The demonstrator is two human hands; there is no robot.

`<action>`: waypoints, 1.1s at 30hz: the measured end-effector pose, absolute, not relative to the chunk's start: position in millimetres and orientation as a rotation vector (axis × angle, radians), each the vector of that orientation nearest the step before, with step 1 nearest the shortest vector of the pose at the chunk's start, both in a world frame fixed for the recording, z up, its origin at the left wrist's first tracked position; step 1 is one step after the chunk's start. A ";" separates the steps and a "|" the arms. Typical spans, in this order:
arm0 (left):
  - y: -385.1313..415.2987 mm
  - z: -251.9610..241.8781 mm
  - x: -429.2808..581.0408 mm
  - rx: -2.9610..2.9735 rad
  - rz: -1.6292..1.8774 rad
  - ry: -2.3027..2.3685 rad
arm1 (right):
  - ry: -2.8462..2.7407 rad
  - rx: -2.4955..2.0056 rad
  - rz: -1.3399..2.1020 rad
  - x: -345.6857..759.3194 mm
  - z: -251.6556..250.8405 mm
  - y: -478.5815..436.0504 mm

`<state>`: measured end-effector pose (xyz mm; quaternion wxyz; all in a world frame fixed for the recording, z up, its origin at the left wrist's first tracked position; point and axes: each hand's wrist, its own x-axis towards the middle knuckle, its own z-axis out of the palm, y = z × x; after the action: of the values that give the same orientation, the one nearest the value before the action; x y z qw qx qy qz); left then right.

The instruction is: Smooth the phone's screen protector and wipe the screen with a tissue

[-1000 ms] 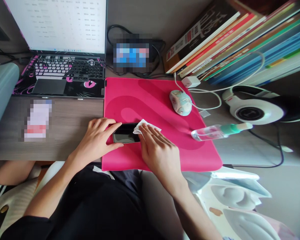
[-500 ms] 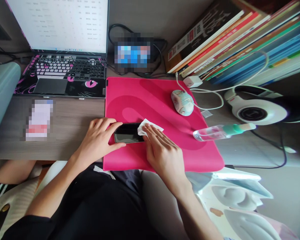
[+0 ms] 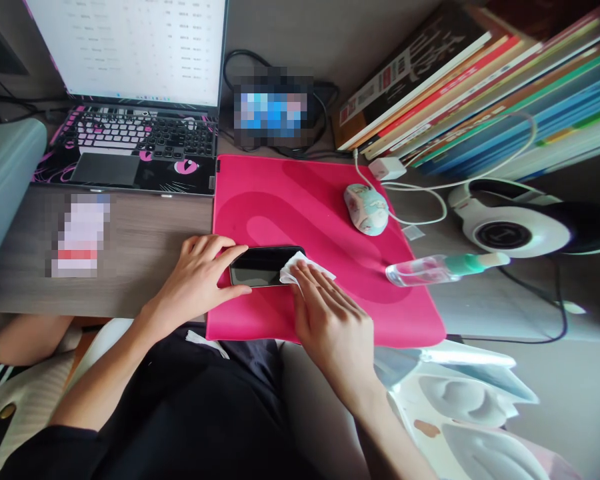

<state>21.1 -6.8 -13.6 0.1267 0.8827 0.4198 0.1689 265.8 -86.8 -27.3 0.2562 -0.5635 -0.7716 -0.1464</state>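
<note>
A black smartphone (image 3: 260, 265) lies screen up on the pink mouse pad (image 3: 305, 183). My left hand (image 3: 200, 273) grips its left end, thumb along the near edge and index finger at the far corner. Over the right part of the screen, a folded white tissue (image 3: 291, 268) sits under the fingertips of my right hand (image 3: 335, 327). Those fingers are held together, pressing the tissue against the glass. The tissue and hand hide the phone's right end. To the right of my right hand lies a clear spray bottle (image 3: 420, 270) with a green collar.
A patterned mouse (image 3: 366, 209) rests on the pad, with a white charger (image 3: 387, 168) and cable behind it. White headphones (image 3: 517, 227) lie at the right, below a row of books (image 3: 460, 87). An open laptop (image 3: 130, 150) stands at the back left. Someone's bent leg (image 3: 30, 339) shows at the lower left.
My right hand has slid slightly right and toward me with the tissue, baring the phone's far right corner. My left hand keeps its hold on the phone. The whole view has shifted a little.
</note>
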 end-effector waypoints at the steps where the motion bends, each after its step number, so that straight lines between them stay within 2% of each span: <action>1: -6.6 -13.2 21.0 2.560 0.490 1.215 | -2.087 -1.530 -0.411 264.7 -28.0 -82.3; 7: -6.6 -12.6 20.1 2.521 0.509 1.197 | -2.047 -1.547 -0.414 261.6 -31.5 -54.5; 15: -8.1 -13.8 20.9 2.537 0.528 1.252 | -2.057 -1.540 -0.226 270.7 -35.2 -55.2; 25: -9.9 -11.0 23.4 2.520 0.533 1.231 | -2.151 -1.487 -0.282 279.9 -27.9 -102.0; 33: -8.1 -10.8 21.5 2.495 0.515 1.175 | -2.087 -1.471 -0.326 270.0 -31.3 -66.9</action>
<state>21.5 -8.1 -10.8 0.1673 0.8767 0.4130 0.1812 270.0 -66.9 -31.3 0.2803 -0.5485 -0.7783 -0.1216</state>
